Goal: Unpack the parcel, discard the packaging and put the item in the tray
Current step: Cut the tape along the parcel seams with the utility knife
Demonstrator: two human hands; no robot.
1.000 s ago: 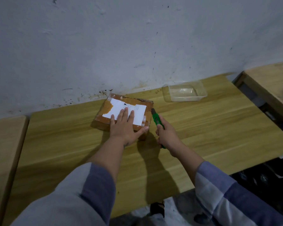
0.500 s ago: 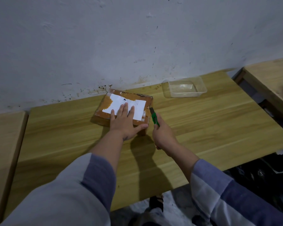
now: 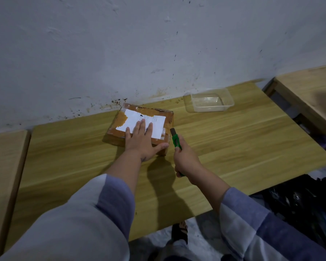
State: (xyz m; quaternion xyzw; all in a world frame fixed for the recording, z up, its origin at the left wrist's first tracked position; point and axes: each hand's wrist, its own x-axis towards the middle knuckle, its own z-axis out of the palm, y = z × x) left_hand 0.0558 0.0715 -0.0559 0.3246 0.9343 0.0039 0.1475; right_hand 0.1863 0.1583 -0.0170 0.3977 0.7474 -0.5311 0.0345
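Filling the upper half of the view, a pale plastered wall [image 3: 158,44] carries dark specks and stains, densest along its base where it meets the furniture. Below it, a light wooden tabletop [image 3: 233,147] spans the middle of the view. A second wooden surface [image 3: 4,166] adjoins it on the left, separated by a narrow gap, and a third wooden surface [image 3: 312,87] stands apart at the right. Black bags or sheeting [image 3: 299,200] lie on the floor beyond the near right edge of the tabletop, and a sandalled foot [image 3: 181,230] shows under the near edge.

The parcel [image 3: 120,119], a flat cardboard box wrapped in brown tape with a white label [image 3: 135,119] on top, lies flat on the tabletop close to the wall. The tray [image 3: 209,109], a clear plastic container, stands to the right of the parcel, well apart from it and also near the wall.

The left hand [image 3: 141,142] rests on the parcel's near right part, fingers [image 3: 139,129] straight and spread over the label, thumb extended along the near right corner. The right hand [image 3: 186,159] is curled round a green utility knife [image 3: 176,141]. The knife's tip sits just beside the parcel's right edge; contact cannot be confirmed. Both forearms cross the near tabletop, and their shadows fall between them.
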